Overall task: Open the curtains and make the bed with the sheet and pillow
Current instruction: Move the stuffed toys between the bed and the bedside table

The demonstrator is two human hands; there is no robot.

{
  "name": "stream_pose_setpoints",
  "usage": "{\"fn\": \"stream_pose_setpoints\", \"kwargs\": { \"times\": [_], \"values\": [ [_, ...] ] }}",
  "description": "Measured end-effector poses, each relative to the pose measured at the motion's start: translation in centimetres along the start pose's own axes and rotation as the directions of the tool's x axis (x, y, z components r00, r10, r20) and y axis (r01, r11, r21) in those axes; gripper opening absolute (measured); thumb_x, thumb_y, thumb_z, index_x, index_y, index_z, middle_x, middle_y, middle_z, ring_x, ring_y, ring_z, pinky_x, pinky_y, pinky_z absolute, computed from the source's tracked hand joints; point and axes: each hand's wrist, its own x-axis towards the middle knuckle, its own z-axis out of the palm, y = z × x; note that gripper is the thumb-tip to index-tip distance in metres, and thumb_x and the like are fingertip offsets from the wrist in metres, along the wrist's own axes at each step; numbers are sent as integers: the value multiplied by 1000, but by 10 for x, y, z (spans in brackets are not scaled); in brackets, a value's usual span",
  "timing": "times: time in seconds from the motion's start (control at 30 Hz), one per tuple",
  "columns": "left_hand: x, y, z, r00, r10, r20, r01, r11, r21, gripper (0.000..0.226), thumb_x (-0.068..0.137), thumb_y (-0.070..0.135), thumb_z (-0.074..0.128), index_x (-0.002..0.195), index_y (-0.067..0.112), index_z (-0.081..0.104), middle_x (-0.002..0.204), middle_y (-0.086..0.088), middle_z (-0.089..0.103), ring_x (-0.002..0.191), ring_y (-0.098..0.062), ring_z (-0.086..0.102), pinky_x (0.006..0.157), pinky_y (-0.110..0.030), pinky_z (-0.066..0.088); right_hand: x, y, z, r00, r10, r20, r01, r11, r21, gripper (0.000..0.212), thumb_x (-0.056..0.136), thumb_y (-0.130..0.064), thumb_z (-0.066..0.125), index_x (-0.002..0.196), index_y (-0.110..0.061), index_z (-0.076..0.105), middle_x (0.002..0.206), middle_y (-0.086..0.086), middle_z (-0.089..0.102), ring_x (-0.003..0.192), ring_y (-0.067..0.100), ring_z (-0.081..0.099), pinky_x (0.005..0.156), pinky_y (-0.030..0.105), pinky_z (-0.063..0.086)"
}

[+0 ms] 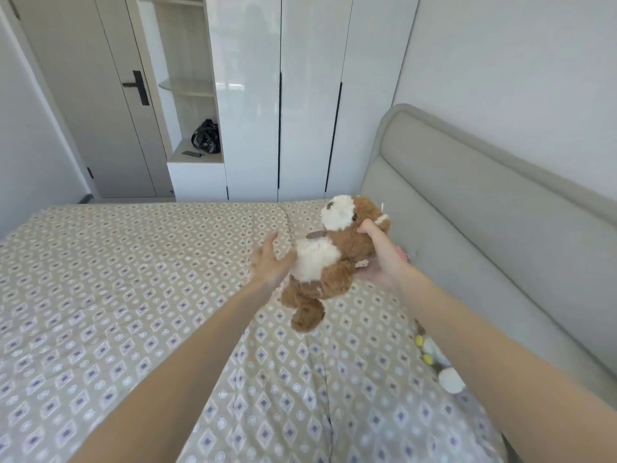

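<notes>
R hand (380,255) grips toy bear (334,259) at head; L hand (270,262) spread, flat vs. its belly. Both above sheet (133,279), near headboard (467,212) edge.

The bed (467,228) is covered by a patterned sheet (133,295); a small plush toy (434,359) is laid against its head edge.

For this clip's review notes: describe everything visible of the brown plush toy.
The brown plush toy looks like a soft, fuzzy animal with a white muzzle, a white chest and a dark eye. It is held in the air above the patterned sheet, near the grey headboard, tilted with its head up and away and one brown leg hanging down. The right hand grips it at the head, fingers curled; the left hand, fingers straight, touches its chest side.
</notes>
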Motion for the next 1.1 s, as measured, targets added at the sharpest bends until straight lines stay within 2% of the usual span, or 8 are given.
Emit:
{"fn": "stream_pose_setpoints", "kwargs": {
  "times": [0.1,0.27,0.37,0.47,0.63,0.77,0.97,1.1],
  "values": [
    [-11,6,30,953,-269,141,295,930,-218,91,83,61,56,150,36,0,158,-8,15,139,-38,27,110,-56,28,-3,-12,-39,1000,-10,19,9,999,44,9,84,-23,50,91,-24,56,87,0,61,81,18,56,65,29,48],
    [-16,21,71,828,-373,418,541,728,-422,85,65,67,69,129,21,37,132,-19,45,121,-39,47,94,-54,43,4,-25,-86,998,-15,54,1,967,254,7,73,-17,49,80,-20,48,85,0,55,80,19,53,76,32,44],
    [-18,31,88,809,-342,479,529,780,-336,71,68,67,65,116,17,50,120,-13,55,110,-33,53,85,-47,48,13,-26,-99,999,24,32,-32,959,283,36,57,-16,54,91,-17,43,97,4,57,88,22,56,80,34,49],
    [-13,41,99,794,-310,523,497,826,-266,48,80,68,48,96,23,56,112,-5,62,108,-26,53,95,-44,44,22,-26,-108,998,57,17,-60,948,312,32,62,-14,52,93,-15,43,100,6,58,89,24,58,80,35,51],
    [5,50,109,835,-325,444,452,866,-216,68,86,61,48,137,16,43,143,-5,44,135,-29,38,109,-48,30,35,-28,-121,996,83,11,-84,989,119,29,70,-11,49,97,-19,46,105,5,57,95,25,57,92,43,48],
    [30,50,116,862,-343,374,432,882,-186,87,78,64,58,142,8,38,150,-9,37,135,-32,38,108,-53,32,46,-33,-140,997,62,-44,-70,976,-204,25,77,-12,56,100,-15,46,104,8,53,90,24,58,86,45,55],
    [52,51,145,875,-363,320,414,904,-108,89,78,61,61,143,5,36,151,-10,34,137,-33,34,108,-52,32,69,-22,-171,986,168,13,-153,920,-361,98,57,-33,91,138,-33,37,133,-4,47,119,26,52,73,46,59],
    [76,46,175,887,-346,304,408,898,-168,92,65,67,69,131,6,51,138,-6,51,124,-29,50,104,-43,41,91,-10,-192,994,63,-84,-90,927,-365,98,52,-26,91,134,-39,39,130,-7,53,112,22,57,71,48,59]
  ]
}}
